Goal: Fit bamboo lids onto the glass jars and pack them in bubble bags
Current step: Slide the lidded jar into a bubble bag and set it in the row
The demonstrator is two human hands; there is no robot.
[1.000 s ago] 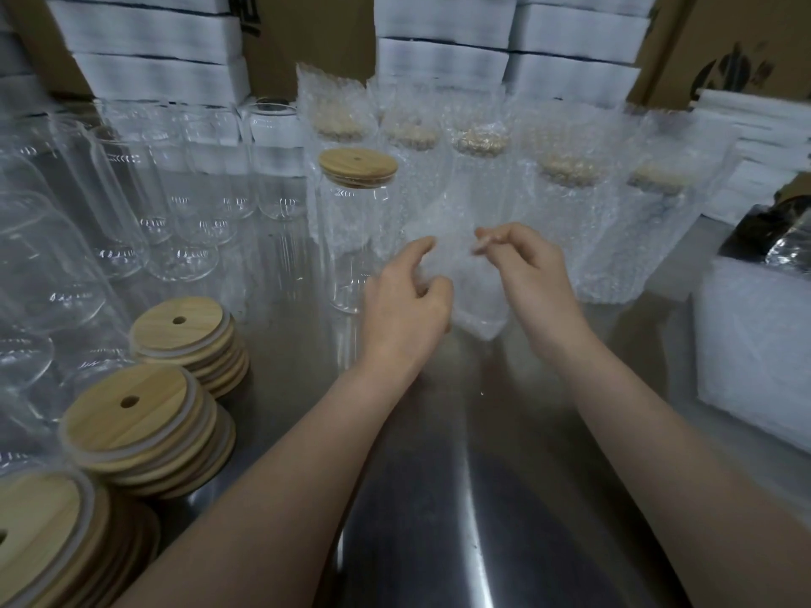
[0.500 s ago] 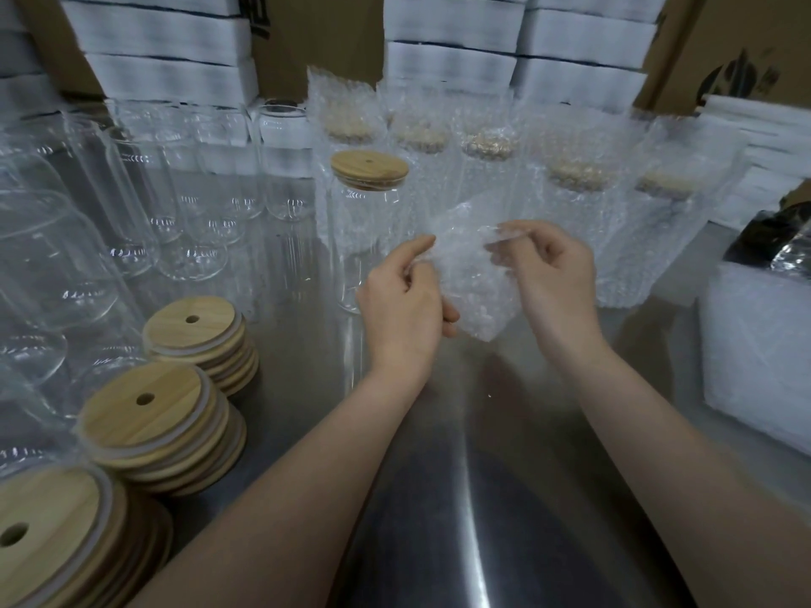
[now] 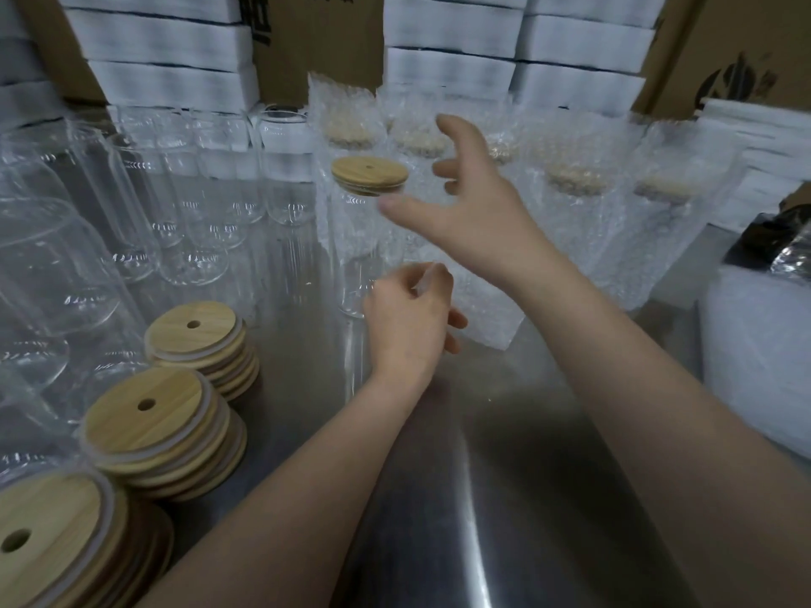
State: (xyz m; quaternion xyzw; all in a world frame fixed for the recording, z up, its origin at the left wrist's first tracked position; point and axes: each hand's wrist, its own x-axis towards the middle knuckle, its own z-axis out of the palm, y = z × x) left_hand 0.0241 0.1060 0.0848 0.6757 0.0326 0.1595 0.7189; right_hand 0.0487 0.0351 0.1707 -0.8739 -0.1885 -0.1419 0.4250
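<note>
A clear glass jar [image 3: 351,256] with a bamboo lid [image 3: 369,175] on top stands at the middle of the steel table [image 3: 504,498]. My left hand [image 3: 406,320] pinches the top edge of an empty bubble bag [image 3: 482,307] just right of the jar's base. My right hand [image 3: 474,199] is raised with fingers spread, right beside the lid and holding nothing. Three stacks of bamboo lids [image 3: 153,414] lie at the front left. Bare jars [image 3: 197,204] crowd the left.
Several bagged, lidded jars [image 3: 579,204] stand in a row behind my hands. White foam boxes [image 3: 447,68] and cardboard cartons [image 3: 316,41] are stacked at the back. A roll of white bubble wrap [image 3: 755,362] sits at the right edge.
My right hand has let go of the bubble bag and lifted up and left toward the lidded jar. My left hand still holds the bag, now lower.
</note>
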